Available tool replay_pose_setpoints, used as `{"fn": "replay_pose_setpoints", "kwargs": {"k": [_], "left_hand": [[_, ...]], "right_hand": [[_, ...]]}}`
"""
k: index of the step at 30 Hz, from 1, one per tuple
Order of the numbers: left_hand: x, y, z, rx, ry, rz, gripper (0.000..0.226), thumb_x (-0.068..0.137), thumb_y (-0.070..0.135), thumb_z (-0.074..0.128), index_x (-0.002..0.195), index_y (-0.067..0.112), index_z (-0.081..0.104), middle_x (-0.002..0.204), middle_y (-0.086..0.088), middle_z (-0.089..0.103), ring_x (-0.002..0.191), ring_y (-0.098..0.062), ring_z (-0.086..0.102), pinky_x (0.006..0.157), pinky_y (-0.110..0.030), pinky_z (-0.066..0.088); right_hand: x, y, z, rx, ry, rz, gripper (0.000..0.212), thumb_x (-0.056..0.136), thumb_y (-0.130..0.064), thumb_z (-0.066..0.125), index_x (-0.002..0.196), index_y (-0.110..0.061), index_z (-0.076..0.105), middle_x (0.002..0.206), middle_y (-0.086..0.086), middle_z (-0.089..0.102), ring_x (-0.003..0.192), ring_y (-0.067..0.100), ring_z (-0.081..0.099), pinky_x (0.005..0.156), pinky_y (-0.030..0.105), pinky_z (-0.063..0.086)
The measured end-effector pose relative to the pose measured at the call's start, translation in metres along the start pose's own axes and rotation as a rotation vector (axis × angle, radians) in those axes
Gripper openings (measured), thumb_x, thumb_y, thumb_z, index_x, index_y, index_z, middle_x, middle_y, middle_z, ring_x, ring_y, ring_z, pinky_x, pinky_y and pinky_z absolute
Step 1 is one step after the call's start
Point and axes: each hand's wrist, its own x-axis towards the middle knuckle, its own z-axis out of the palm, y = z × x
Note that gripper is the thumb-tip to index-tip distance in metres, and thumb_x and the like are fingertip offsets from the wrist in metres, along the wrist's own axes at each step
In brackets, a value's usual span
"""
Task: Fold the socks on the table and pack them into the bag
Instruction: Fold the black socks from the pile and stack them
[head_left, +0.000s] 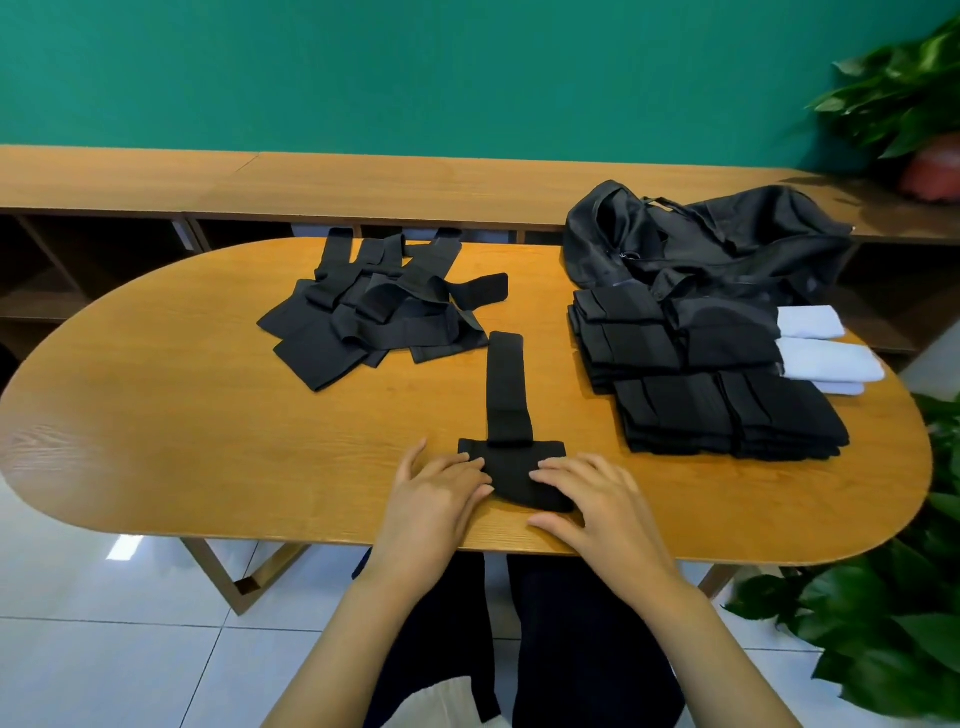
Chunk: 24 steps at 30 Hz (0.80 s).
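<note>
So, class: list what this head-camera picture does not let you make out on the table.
- Head view: inside of the bag, hidden by its own crumpled fabric.
- Head view: white socks, partly covered by the black folded stack; number unclear.
- Head view: near end of the sock, covered by the left hand and right hand.

A leafy plant (904, 88), seemingly in a pink pot (932, 171), tops the wooden shelf (363, 182).
</note>
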Motion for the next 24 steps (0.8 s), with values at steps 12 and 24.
{"fn": "replay_pose_setpoints", "kwargs": {"k": [12, 24], "left_hand": [[-0.011, 0.002, 0.000, -0.225, 0.055, -0.152, 0.028, 0.084, 0.030, 0.071, 0.111, 0.024, 0.070, 0.112, 0.013, 0.066, 0.111, -0.003, 0.047, 0.102, -0.034, 0.030], [-0.008, 0.002, 0.002, -0.372, 0.096, -0.314, 0.028, 0.085, 0.047, 0.054, 0.103, 0.031, 0.068, 0.103, 0.024, 0.061, 0.105, -0.001, 0.046, 0.091, -0.030, 0.030]], "right_hand": [[-0.004, -0.006, -0.001, 0.121, 0.309, 0.029, 0.031, 0.090, -0.042, 0.046, 0.092, -0.026, 0.073, 0.086, -0.037, 0.042, 0.091, -0.008, 0.039, 0.082, 0.027, 0.037], [-0.010, 0.007, 0.003, 0.290, 0.229, 0.194, 0.026, 0.091, -0.021, 0.062, 0.112, -0.036, 0.065, 0.107, -0.032, 0.051, 0.106, 0.001, 0.050, 0.088, 0.025, 0.043]]}}
